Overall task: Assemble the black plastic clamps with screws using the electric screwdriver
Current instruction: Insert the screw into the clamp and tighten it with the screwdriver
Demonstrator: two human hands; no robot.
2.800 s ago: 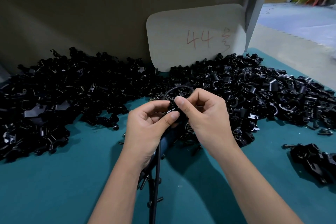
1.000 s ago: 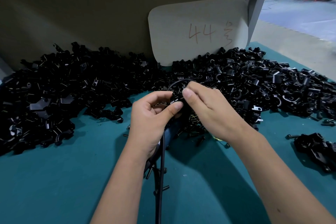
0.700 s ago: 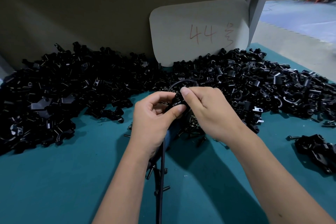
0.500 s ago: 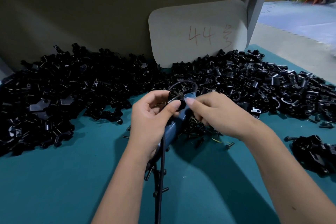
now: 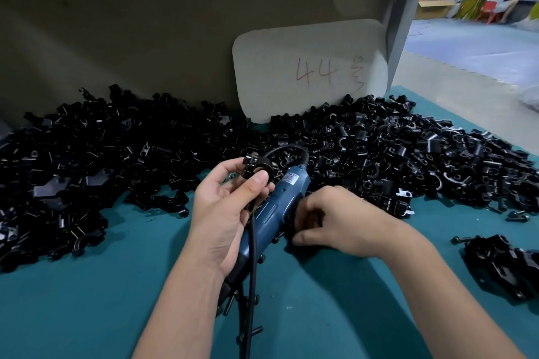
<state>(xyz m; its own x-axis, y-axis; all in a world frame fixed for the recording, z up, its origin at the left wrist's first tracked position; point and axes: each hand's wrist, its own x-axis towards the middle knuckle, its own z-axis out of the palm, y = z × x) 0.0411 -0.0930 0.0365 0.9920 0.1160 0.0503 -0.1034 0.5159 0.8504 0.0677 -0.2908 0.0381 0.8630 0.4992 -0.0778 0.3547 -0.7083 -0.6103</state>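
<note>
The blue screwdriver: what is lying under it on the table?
Loose black screws on the teal table peek out beside the blue screwdriver. What is directly beneath it, and beneath the left hand, is covered.

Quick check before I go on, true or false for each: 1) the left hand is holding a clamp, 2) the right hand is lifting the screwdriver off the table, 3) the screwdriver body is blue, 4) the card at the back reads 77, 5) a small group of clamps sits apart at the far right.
1) True: the left hand pinches a black clamp between thumb and fingers.
2) False: the right hand is down on the table beside the screwdriver, fingers curled; what it holds is hidden.
3) True: its body is blue, with a black cord.
4) False: the card reads 44 in red.
5) True: a separate group of clamps lies at the right, apart from the large pile.
</note>
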